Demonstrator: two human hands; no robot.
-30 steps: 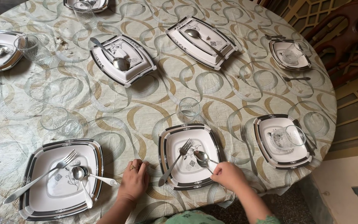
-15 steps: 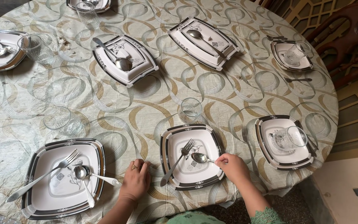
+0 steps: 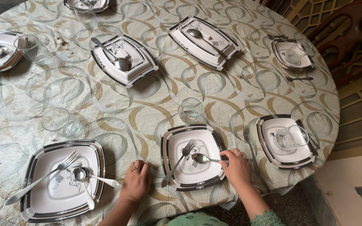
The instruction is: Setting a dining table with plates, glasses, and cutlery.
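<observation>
The right hand (image 3: 236,166) held the handle end of a spoon (image 3: 204,158) with its fingers pinched on it. The spoon lay on a square white plate (image 3: 192,181) with a dark rim, near the table edge in front of the person. The spoon's long side ran almost flat across the plate, left to right. Its bowl pointed left, toward the middle of the plate, and its handle pointed right, into the hand at the plate's right rim.

A fork (image 3: 177,162) lay on the same plate, just left of the spoon. It was tilted, with its prongs up and to the right and its handle down and to the left, past the plate's lower rim. The spoon's bowl sat just beside the fork.

The left hand (image 3: 135,182) rested on the patterned tablecloth (image 3: 105,104), just left of the plate. Its fingers were curled down and it held nothing. A ring showed on one finger.

A clear glass (image 3: 190,108) stood behind the plate. To the left was another square plate (image 3: 38,209) with a fork and two spoons on it. To the right was a plate (image 3: 269,157) with a glass lying on its side.
</observation>
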